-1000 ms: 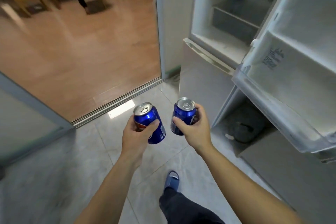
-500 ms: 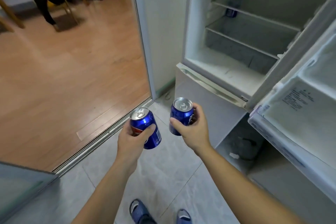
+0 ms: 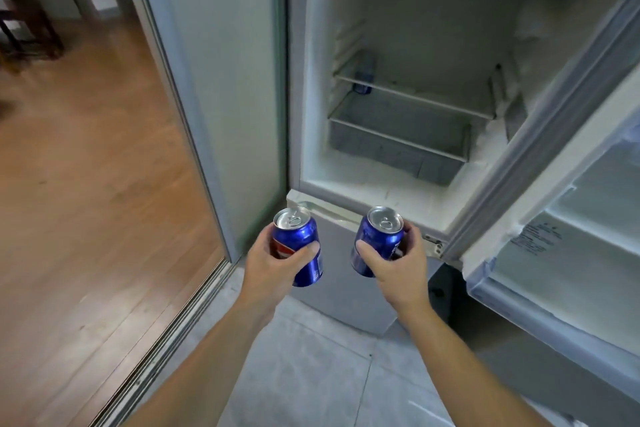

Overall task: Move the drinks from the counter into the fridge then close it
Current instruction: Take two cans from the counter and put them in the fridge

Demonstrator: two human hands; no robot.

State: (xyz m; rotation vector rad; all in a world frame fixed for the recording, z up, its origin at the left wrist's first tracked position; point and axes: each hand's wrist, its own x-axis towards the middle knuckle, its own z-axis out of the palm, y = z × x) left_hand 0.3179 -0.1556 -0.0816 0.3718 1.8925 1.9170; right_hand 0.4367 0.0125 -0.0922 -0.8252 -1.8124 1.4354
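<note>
My left hand (image 3: 273, 267) grips a blue drink can (image 3: 299, 241) upright, and my right hand (image 3: 394, 267) grips a second blue can (image 3: 375, 239), also upright. Both cans sit side by side just below the front lip of the open fridge (image 3: 311, 80). Inside, a third blue can (image 3: 363, 78) stands at the back left of the upper glass shelf (image 3: 426, 99). The fridge door (image 3: 568, 253) hangs open to the right, its shelves bare.
A grey drawer (image 3: 391, 149) lies under the lower shelf. The closed lower fridge door (image 3: 346, 288) is right behind my hands. A glass sliding door (image 3: 207, 80) and its floor track (image 3: 166, 333) border the wooden floor on the left. Grey tiles lie underfoot.
The view has swung toward the fridge and I stand closer to it. Both cans have come up near the compartment's front edge and spread a little further apart.
</note>
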